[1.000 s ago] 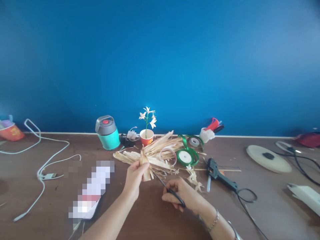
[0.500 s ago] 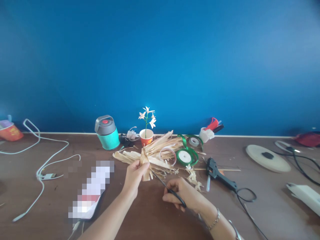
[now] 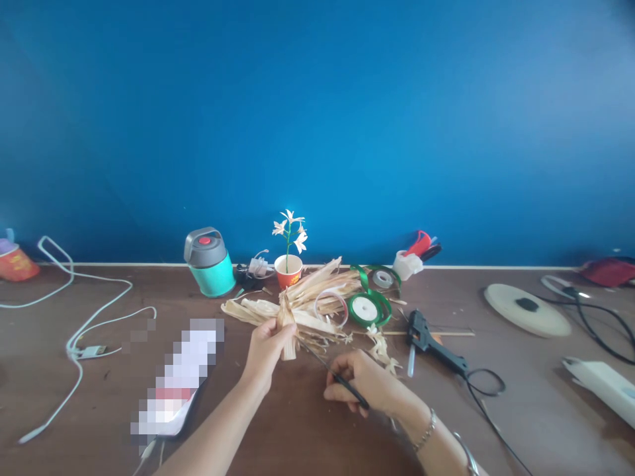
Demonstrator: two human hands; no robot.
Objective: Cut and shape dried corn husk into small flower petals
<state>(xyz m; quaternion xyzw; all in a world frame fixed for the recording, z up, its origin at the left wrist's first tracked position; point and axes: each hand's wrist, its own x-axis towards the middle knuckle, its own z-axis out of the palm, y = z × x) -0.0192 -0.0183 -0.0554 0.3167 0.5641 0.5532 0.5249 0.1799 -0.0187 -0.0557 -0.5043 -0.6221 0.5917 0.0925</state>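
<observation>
Near, the table [image 3: 297, 430] offers open room between the left hand [image 3: 270, 344] and right hand [image 3: 354, 380]. Beyond them, husks [image 3: 320, 279], spool [image 3: 364, 309] and cup [image 3: 284, 280] crowd the far middle, the wall [image 3: 317, 132] behind. Right, the glue gun [image 3: 446, 356] and its cord [image 3: 496, 433] bar the way; past it, a gap opens before the lid [image 3: 501, 311]. Left, a bare strip reaches the phone [image 3: 186, 383].

Left hand [image 3: 268, 346] pinched, right hand [image 3: 358, 380] curled
</observation>
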